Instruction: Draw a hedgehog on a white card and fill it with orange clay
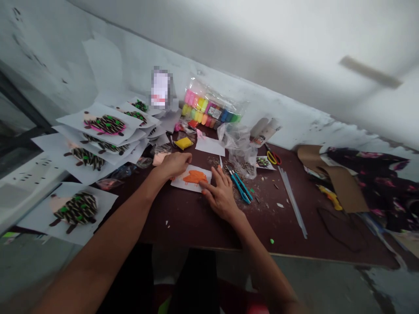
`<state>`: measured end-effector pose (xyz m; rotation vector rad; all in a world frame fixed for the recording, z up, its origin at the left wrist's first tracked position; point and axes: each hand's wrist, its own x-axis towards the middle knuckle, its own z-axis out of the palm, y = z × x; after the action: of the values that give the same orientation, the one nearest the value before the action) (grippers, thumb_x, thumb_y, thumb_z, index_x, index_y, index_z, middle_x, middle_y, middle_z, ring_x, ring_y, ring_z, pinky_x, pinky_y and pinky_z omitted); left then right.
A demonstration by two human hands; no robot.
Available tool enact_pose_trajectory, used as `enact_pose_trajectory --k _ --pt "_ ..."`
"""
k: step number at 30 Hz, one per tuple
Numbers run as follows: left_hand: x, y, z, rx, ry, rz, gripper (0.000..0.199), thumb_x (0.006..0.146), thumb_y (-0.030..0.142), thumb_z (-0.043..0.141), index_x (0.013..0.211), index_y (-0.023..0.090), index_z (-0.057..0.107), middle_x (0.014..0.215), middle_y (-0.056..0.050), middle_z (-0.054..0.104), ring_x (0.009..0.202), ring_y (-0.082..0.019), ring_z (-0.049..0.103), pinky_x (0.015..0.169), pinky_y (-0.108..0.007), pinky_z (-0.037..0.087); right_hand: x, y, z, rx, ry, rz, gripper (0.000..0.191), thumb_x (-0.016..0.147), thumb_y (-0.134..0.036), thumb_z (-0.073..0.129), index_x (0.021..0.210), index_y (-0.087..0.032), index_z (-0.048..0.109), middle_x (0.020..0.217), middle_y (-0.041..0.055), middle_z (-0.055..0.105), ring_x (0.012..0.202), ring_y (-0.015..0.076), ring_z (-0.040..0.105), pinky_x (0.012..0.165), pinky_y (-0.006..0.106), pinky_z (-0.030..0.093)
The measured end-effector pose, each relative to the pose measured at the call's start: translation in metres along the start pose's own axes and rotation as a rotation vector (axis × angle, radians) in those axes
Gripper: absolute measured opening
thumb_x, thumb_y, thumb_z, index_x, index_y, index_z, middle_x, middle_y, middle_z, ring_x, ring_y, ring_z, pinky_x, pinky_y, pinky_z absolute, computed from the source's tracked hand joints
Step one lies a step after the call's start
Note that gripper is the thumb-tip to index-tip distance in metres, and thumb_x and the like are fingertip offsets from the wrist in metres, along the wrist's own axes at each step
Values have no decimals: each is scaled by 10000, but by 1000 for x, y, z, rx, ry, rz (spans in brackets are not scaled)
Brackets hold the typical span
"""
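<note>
Lying on a dark brown table (183, 224), a white paper card (179, 183) is touched by both hands, which are held apart on either side of a patch of orange modelling clay (195, 176). The left hand (173, 165) is laid over the card's upper left corner, and the right hand (220, 195) is placed at its right edge with the fingers spread; neither is clamped on anything. Just beside the right hand, blue-handled scissors (240, 187) are set among scattered seed husks (229, 172). Behind the card, a yellow clay packet (183, 143) and a clear bag of coloured clay blocks (209, 107) can be seen. White sheets bearing hedgehog figures of clay and striped seeds (104, 124) are overlapped at the left, while red-and-yellow-handled scissors (273, 157) and long clear strips (291, 200) are laid at the right.
</note>
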<state>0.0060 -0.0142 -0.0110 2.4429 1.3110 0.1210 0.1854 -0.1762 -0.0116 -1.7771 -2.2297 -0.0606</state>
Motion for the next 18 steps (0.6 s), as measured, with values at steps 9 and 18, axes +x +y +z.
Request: enact_pose_trajectory --k 9,18 --pt "-1 2 -2 3 -13 3 240 853 216 438 985 246 637 983 -64 718 882 -227 647 685 -290 399 -2 9 0 -2 88 75 313 999 -340 468 1171 -274 722 1512 113 422 1436 289 308 1120 496 295" --pt "0 1 -2 13 -19 -4 239 863 222 433 991 243 634 1003 -57 731 886 -217 651 667 -285 390 19 13 -15 -135 -116 -119 333 957 -405 562 1271 -347 656 1592 81 315 1474 328 226 1148 546 224"
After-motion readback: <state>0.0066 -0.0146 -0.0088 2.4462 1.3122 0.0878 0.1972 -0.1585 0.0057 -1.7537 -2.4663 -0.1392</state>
